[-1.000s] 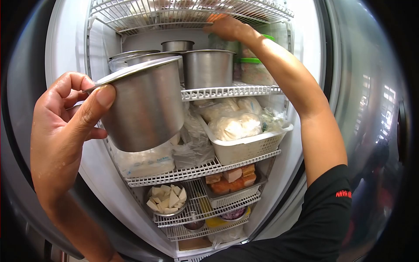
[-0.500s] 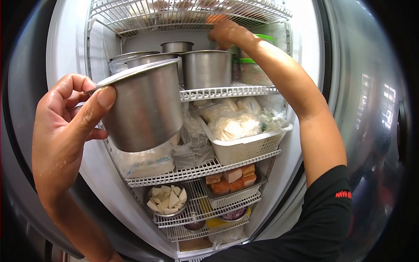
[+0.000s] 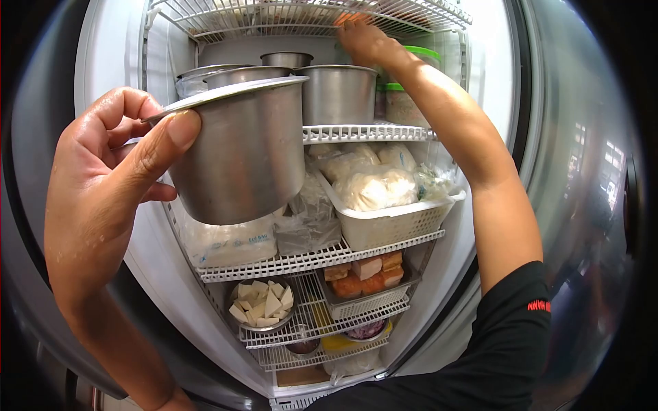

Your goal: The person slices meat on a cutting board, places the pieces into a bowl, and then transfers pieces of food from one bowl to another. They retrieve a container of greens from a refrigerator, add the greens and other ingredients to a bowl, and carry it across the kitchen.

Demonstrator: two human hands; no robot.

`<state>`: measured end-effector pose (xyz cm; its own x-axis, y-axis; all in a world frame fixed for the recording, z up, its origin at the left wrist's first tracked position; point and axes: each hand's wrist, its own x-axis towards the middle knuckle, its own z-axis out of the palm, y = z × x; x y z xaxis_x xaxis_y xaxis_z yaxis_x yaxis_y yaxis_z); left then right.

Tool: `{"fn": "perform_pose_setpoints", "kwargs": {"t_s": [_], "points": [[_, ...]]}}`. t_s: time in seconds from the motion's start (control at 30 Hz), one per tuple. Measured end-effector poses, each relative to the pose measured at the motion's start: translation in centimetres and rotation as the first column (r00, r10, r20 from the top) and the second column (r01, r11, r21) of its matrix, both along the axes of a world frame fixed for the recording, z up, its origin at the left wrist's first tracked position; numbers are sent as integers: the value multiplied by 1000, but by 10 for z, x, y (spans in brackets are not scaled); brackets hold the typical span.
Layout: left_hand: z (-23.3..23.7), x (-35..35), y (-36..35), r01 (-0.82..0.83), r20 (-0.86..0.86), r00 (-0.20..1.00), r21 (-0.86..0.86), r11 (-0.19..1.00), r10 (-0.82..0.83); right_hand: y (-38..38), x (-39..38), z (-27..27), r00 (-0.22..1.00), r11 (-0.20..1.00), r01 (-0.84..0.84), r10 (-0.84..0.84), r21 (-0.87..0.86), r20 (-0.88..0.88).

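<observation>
A metal pot hangs tilted in front of the fridge shelves, its rim pinched between the thumb and fingers of my left hand. Its inside is out of sight. Deep on the upper shelf, my right hand reaches over a second metal pot, just under the top wire rack. The fingers of that hand are bent and partly hidden, so I cannot see whether they grip anything. Close to its wrist stand jars, one with a green lid.
More metal pots stand behind the held one. Below are a white basket of bagged food, bagged goods, a bowl of white wedges and a tray of orange and pink blocks. The steel door is at the right.
The held pot has shifted right and slightly up in view. My right hand has risen a little toward the top rack. The shelves sit slightly differently as my head moves.
</observation>
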<state>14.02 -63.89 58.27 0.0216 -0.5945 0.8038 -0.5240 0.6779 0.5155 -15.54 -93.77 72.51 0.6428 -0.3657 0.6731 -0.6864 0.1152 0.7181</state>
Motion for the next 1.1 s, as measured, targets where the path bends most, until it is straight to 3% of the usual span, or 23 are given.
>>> {"fn": "perform_pose_setpoints", "kwargs": {"t_s": [0.1, 0.27, 0.5, 0.57, 0.63, 0.67, 0.77, 0.87, 0.97, 1.1], "points": [[-1, 3, -1, 38, 5, 999, 8, 999, -38, 10, 5, 3, 1000, 1000, 27, -27, 0, 13], [-1, 7, -7, 142, 21, 990, 33, 989, -143, 40, -4, -6, 954, 954, -297, 294, 49, 55], [-1, 4, -2, 226, 22, 974, 37, 973, -227, 82, -10, -20, 917, 943, -332, 324, -5, 233], [-6, 0, -2, 316, 66, 948, -79, 945, -312, 88, -16, -25, 902, 926, -372, 377, -64, 208], [-8, -4, 0, 339, 45, 940, -42, 940, -338, 113, -17, -32, 857, 906, -423, 400, -1, 326], [-11, -6, -4, 380, 68, 924, -91, 920, -375, 113, -20, -35, 832, 883, -465, 462, -67, 306], [-15, -12, -7, 453, 84, 891, -83, 888, -447, 121, -27, -43, 845, 888, -435, 459, -147, 274], [-22, -18, -17, 443, 183, 895, -260, 858, -406, 143, -28, -49, 817, 898, -424, 437, -121, 376], [-19, -23, -12, 416, 169, 902, -101, 904, -396, 155, -38, -56, 826, 907, -376, 421, -188, 376], [-14, -32, -11, 400, 148, 914, -153, 904, -379, 184, -46, -60, 818, 948, -288, 317, -134, 480]]}}
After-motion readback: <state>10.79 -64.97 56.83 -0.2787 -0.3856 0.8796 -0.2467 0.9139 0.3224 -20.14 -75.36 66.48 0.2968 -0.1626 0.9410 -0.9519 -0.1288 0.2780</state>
